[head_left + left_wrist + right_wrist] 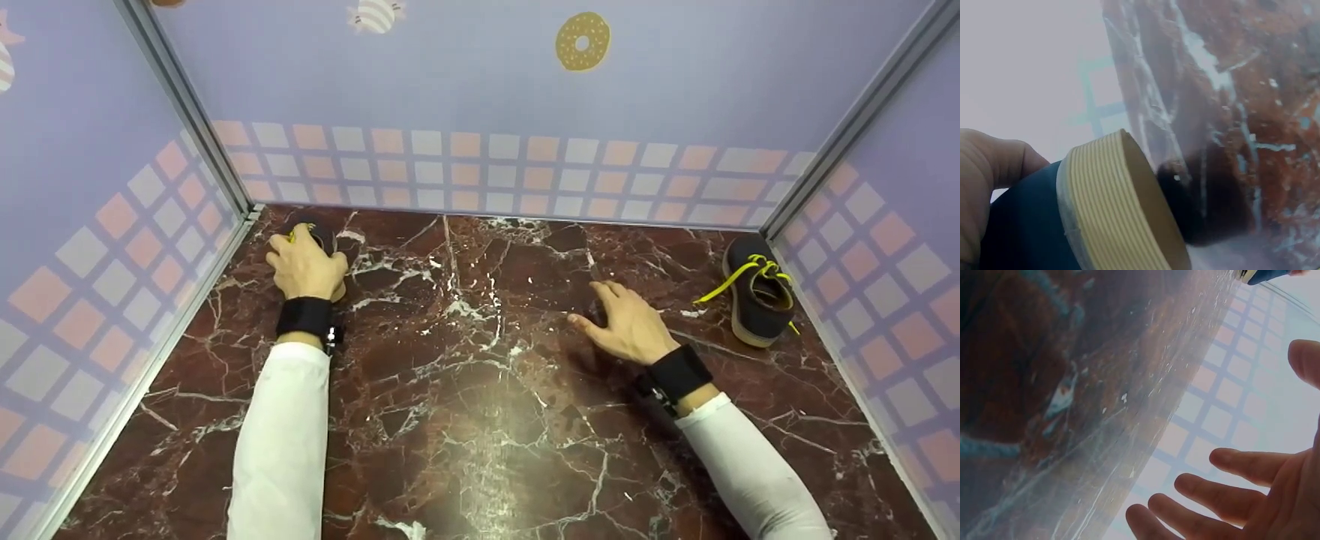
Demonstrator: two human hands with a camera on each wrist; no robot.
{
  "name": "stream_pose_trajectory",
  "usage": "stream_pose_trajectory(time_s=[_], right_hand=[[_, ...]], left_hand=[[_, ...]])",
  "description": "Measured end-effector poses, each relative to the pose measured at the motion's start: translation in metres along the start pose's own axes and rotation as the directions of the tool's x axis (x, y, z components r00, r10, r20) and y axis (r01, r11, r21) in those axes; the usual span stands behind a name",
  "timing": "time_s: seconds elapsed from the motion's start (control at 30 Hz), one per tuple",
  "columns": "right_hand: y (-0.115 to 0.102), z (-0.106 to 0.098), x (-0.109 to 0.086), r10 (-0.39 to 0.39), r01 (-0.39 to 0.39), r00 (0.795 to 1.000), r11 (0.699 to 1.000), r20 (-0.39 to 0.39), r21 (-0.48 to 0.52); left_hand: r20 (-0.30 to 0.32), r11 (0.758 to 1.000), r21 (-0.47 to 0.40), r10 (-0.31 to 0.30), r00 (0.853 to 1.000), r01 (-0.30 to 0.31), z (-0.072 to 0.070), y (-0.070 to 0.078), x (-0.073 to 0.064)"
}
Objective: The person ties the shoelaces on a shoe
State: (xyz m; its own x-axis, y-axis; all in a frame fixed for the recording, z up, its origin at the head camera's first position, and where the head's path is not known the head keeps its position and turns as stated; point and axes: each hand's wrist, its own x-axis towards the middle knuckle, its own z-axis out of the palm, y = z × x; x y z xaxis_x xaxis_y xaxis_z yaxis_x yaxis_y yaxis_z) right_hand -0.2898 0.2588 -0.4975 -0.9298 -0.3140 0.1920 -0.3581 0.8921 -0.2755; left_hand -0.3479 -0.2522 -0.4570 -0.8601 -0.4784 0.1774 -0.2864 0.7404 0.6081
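At the far left, my left hand (306, 262) grips a dark shoe (324, 234) from above, covering most of it. Bits of yellow lace (292, 235) show by the fingers. The left wrist view brings up the shoe's dark upper (1024, 219) and ribbed tan sole (1112, 202), with the thumb along its side and the sole's edge close over the marbled surface. My right hand (626, 322) hovers right of the middle, fingers spread and holding nothing. To its right, a matching dark shoe (761, 307) stands upright with loose yellow laces (724, 289).
The dark red marbled tabletop (480, 390) is bounded by patterned panels: a back wall (480, 82), a left wall (67, 187) and a right wall (915, 225). Each shoe is close to a back corner, where metal posts (195, 112) stand.
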Motion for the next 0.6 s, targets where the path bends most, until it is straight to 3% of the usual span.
stream_pose_trajectory(time_s=[0.2, 0.6], right_hand=[[0.000, 0.001, -0.002, -0.008, 0.008, 1.000, 1.000, -0.007, 0.003], [-0.007, -0.001, -0.002, -0.016, 0.015, 1.000, 0.998, 0.013, 0.065]], left_hand=[[0.059, 1.000, 0.010, 0.009, 0.998, -0.009, -0.010, 0.013, -0.002], [0.154, 0.993, -0.030, 0.115, 0.981, -0.111, -0.026, 0.046, -0.025]])
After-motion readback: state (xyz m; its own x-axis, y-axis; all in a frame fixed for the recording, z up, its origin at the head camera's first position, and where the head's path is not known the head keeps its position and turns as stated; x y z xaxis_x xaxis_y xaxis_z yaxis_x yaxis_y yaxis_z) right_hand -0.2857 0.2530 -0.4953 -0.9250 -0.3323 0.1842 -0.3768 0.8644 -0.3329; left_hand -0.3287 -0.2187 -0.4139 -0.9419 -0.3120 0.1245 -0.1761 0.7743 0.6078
